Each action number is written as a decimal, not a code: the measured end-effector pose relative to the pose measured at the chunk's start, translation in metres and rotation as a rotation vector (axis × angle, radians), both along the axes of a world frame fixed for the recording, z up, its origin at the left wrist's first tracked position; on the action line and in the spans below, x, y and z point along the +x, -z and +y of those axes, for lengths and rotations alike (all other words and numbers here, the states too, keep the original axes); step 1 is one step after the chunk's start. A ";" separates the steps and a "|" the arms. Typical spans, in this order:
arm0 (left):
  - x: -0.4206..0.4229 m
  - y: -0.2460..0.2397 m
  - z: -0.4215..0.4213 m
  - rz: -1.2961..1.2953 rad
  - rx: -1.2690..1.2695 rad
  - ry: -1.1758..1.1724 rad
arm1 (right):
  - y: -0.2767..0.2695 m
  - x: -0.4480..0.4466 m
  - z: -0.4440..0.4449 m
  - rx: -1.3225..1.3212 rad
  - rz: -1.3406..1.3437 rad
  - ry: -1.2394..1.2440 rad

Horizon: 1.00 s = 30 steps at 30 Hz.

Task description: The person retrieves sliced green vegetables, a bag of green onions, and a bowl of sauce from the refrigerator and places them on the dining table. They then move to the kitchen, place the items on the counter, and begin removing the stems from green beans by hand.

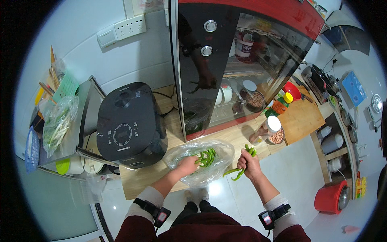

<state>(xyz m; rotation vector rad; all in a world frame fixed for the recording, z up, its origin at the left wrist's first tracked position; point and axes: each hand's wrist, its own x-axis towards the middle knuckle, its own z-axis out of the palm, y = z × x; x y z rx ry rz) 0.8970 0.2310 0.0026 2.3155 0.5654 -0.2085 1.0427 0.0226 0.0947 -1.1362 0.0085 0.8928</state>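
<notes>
A clear plastic bag (pixel 223 157) lies open on the light wooden counter (pixel 137 181), with several long green chili peppers (pixel 208 157) inside. My left hand (pixel 188 165) reaches into the bag's mouth, its fingertips against the peppers. Whether those fingers grip one cannot be made out. To the right of the bag, my right hand (pixel 251 165) is closed around a small bunch of green peppers (pixel 239 174). Their ends stick out above the thumb and below the fist.
A black rice cooker (pixel 130 121) stands left of the bag. Behind it rises a red-and-black glass-door cabinet (pixel 208 75). Toward the right are a white-lidded jar (pixel 266 128), a bowl of peanuts (pixel 277 136), a yellow-capped bottle (pixel 281 104) and a wooden cutting board (pixel 302 116) with a knife (pixel 307 98).
</notes>
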 end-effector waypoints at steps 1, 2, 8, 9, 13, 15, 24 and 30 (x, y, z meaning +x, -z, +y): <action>-0.002 -0.002 0.006 -0.060 -0.042 -0.006 | 0.003 -0.002 0.000 -0.029 0.009 -0.041; -0.003 -0.005 0.011 -0.099 -0.071 -0.022 | 0.006 -0.005 0.002 -0.081 -0.045 -0.114; -0.017 -0.041 0.015 -0.106 -1.108 -0.327 | 0.021 -0.026 0.024 -0.292 -0.245 -0.525; -0.021 -0.047 0.016 -0.035 -1.293 -0.325 | 0.021 -0.029 0.028 -0.285 -0.245 -0.547; -0.026 -0.058 -0.008 0.016 -1.419 -0.302 | 0.024 -0.046 0.043 -0.176 -0.182 -0.447; -0.026 -0.058 -0.019 0.022 -1.438 -0.262 | 0.026 -0.050 0.045 -0.150 -0.163 -0.445; -0.025 -0.039 -0.051 -0.255 -0.692 0.028 | 0.037 -0.052 0.036 -0.233 -0.245 -0.607; -0.026 -0.051 -0.041 -0.247 -0.612 0.101 | 0.029 -0.047 0.029 -0.185 -0.333 -0.527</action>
